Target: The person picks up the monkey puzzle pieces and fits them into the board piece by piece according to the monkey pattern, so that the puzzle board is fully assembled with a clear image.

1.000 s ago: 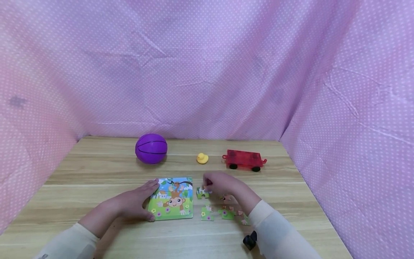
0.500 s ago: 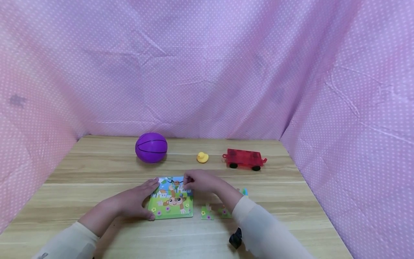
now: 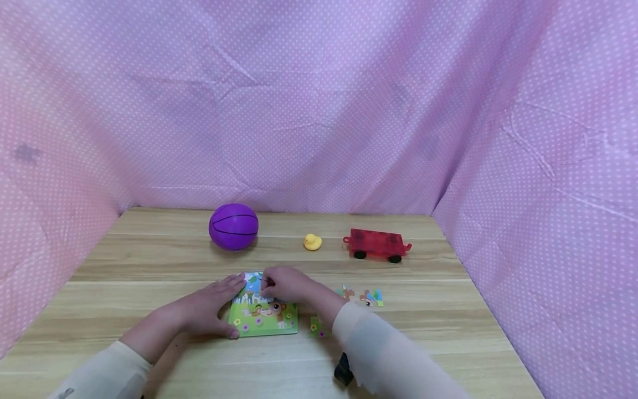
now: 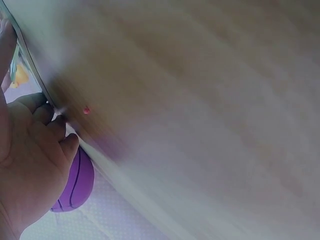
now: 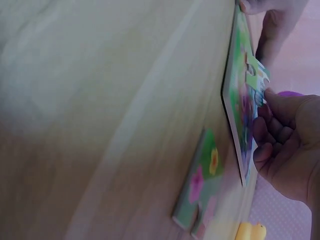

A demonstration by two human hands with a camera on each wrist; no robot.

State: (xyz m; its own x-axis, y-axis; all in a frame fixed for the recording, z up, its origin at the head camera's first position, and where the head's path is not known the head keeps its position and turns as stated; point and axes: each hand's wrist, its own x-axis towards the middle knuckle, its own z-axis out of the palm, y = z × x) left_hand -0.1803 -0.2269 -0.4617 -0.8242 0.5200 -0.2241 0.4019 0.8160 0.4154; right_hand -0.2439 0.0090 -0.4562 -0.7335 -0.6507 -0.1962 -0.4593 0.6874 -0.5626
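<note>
A square puzzle board (image 3: 266, 327) with a printed monkey picture lies on the table. My left hand (image 3: 209, 310) rests along its left side, thumb at the near corner and fingers stretched to the far corner. Above the board, my right hand (image 3: 286, 285) pinches a green, white and blue puzzle piece (image 5: 256, 77) between thumb and finger. That piece is tilted over the board; whether it touches is unclear. Loose pieces lie to the right: a flowered green piece (image 3: 316, 327), partly behind my right arm, and a piece with a monkey's eye (image 3: 370, 298).
A purple ball (image 3: 233, 227) stands at the back left. Near the back middle is a yellow toy duck (image 3: 313, 242), with a red toy wagon (image 3: 376, 245) to its right. Pink dotted cloth (image 3: 279, 111) hangs behind and beside the table.
My right hand has moved left from the loose pieces to over the board, carrying a puzzle piece. One loose piece right of the board has left its spot. My left hand has stayed put.
</note>
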